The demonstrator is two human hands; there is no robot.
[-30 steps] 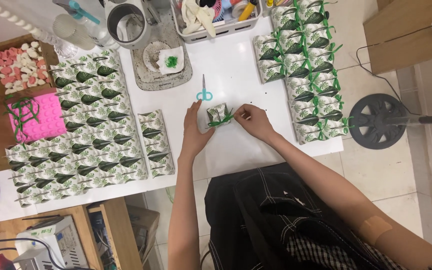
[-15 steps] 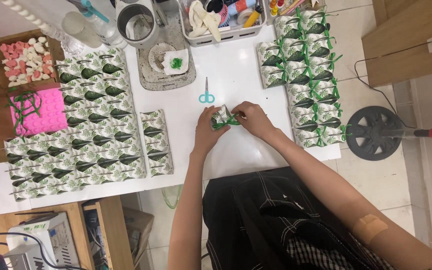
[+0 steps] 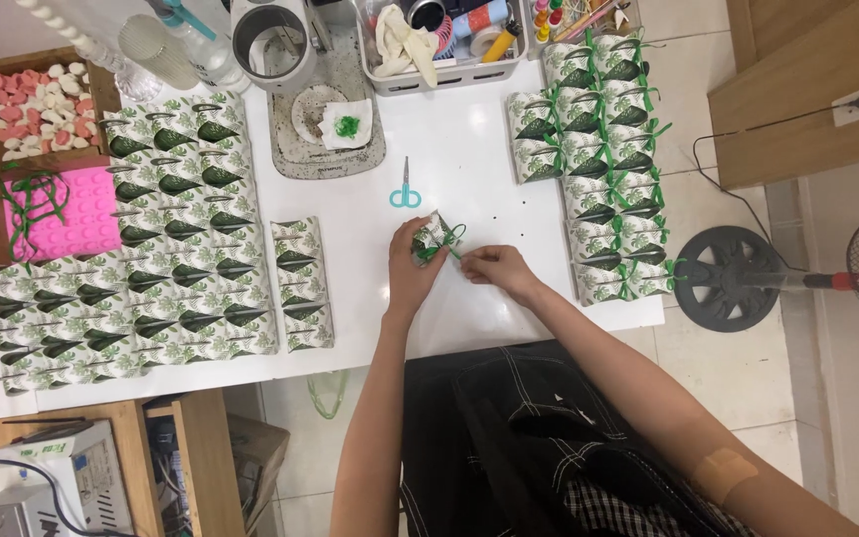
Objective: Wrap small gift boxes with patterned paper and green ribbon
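On the white counter (image 3: 469,129), head view: smooth glossy top over pale tile floor (image 3: 748,378), wood cabinet far right w/ a wall socket, black fan base (image 3: 733,278) standing just off the counter's right edge.

Containers: clear plastic bin (image 3: 444,45) at top centre, packed w/ tape rolls, a cream cloth and misc. bits. Wooden tray (image 3: 37,99) top left holds small pink and white pieces; pink dimpled mould (image 3: 72,214) below it w/ green ribbon strands draped over. Grey speckled tray (image 3: 325,129) carries a metal cup and a white dish w/ a green scrap.

Shapes/materials: flat rows of leaf-print card boxes (image 3: 141,259) cover the left side; ribbon-tied boxes (image 3: 599,159), puffy and folded up, stacked at right. Teal-handled scissors (image 3: 406,189) lie near centre.

Left hand (image 3: 412,273) has its fingers wrapped round a small leaf-print box (image 3: 431,237), held just above the counter, centre. Right hand (image 3: 494,268) pinches the green ribbon (image 3: 452,244) on that box, fingers narrow, touching it.
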